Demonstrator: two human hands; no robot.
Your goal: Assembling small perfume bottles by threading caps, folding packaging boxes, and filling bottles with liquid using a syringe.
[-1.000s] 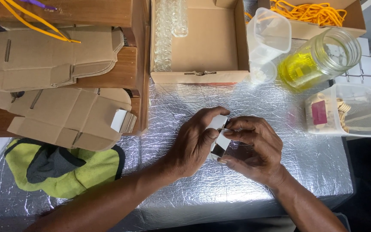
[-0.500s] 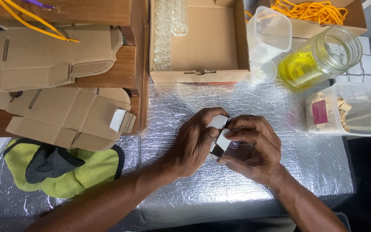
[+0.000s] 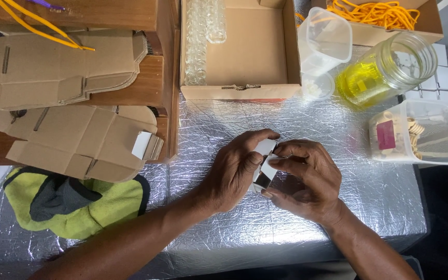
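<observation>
Seen from above: left hand point(image 3: 234, 171) and right hand point(image 3: 307, 179) met over a foil-covered table point(image 3: 379, 207), both curled closed around a small white box point(image 3: 265, 161) pinched between thumbs and fingertips. Box mostly hidden by fingers; only white panels and a dark opening visible. Judged light, thin-walled card, stiff along folds yet easily crushed, smooth enough to slip; best taken by the edges and corners, not the flat faces. Beyond the hands, an open carton point(image 3: 239, 52) with clear vials point(image 3: 203, 36) along its left wall. Beyond and to the right, a glass jar point(image 3: 385, 70) of yellow liquid lying tilted, a clear tub point(image 3: 325, 41) beside it, and nearer the right hand a clear container point(image 3: 421, 132) with pale wooden pieces. Left of the left hand, flat cardboard blanks point(image 3: 73, 140) on a wooden shelf, and a green-yellow cloth point(image 3: 79, 207) nearer the left forearm. Orange cord point(image 3: 374, 13) in a far box at the right.
</observation>
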